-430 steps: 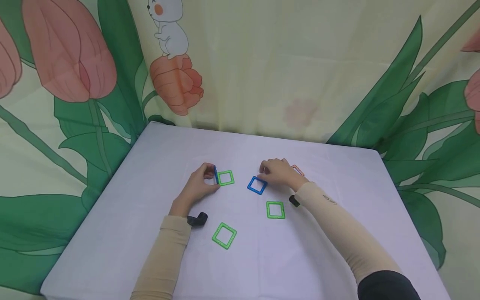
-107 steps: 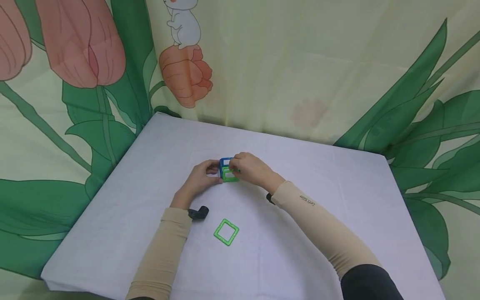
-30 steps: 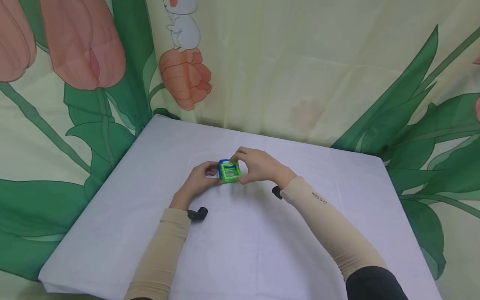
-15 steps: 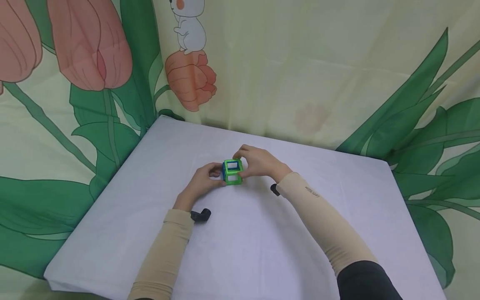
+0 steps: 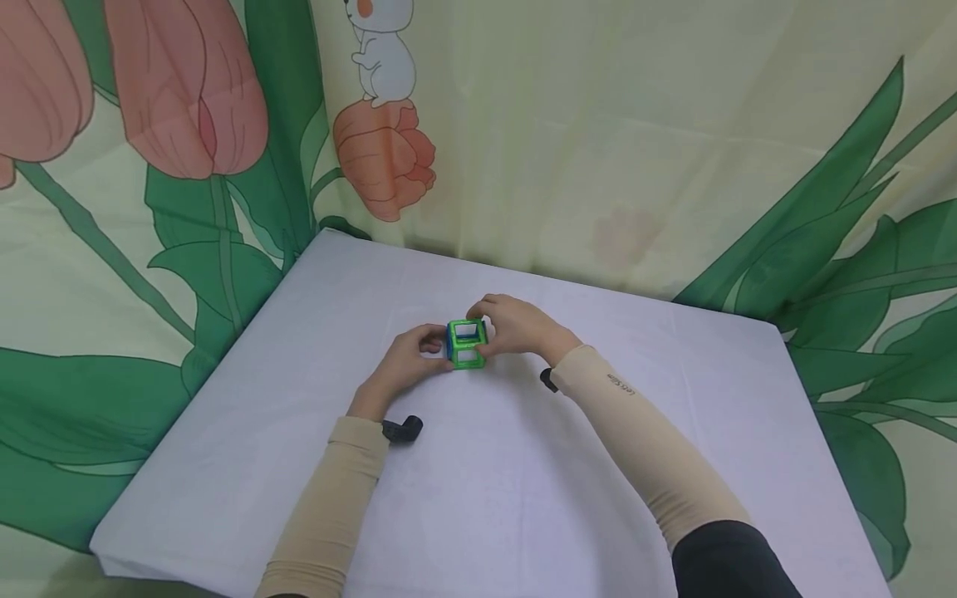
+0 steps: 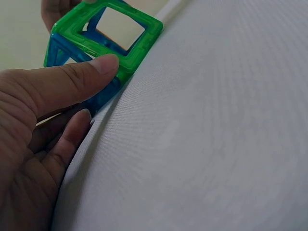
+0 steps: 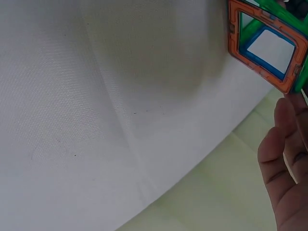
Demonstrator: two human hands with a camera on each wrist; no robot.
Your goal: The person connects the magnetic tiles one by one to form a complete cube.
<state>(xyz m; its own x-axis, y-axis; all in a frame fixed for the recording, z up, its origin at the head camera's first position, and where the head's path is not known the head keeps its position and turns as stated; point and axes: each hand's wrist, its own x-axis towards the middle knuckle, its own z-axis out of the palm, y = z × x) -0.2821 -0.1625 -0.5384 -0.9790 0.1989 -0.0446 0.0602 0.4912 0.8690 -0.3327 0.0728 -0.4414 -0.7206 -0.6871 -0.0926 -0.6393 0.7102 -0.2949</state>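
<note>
A small cube of magnetic tiles [image 5: 465, 342] stands on the white table between both hands, its top and front green. My left hand [image 5: 404, 359] holds its left side; in the left wrist view the thumb [image 6: 72, 79] presses the green front tile [image 6: 153, 33] beside a blue side tile [image 6: 67, 47]. With thumb and fingers, my right hand [image 5: 521, 325] pinches the green top tile along its right part. An orange tile [image 7: 234, 29] forms the right side in the right wrist view, with right-hand fingertips [image 7: 272, 142] close below it.
The white cloth-covered table [image 5: 478, 498] reaches out around the cube on every side. Behind it hangs a curtain [image 5: 561, 166] printed with tulips and a rabbit. A black wrist camera [image 5: 404, 429] sits on the left wrist.
Tiles that lay loose on the table are now joined into a cube. The last green tile, taken from the front, has gone from tilted in the right hand to flat on top.
</note>
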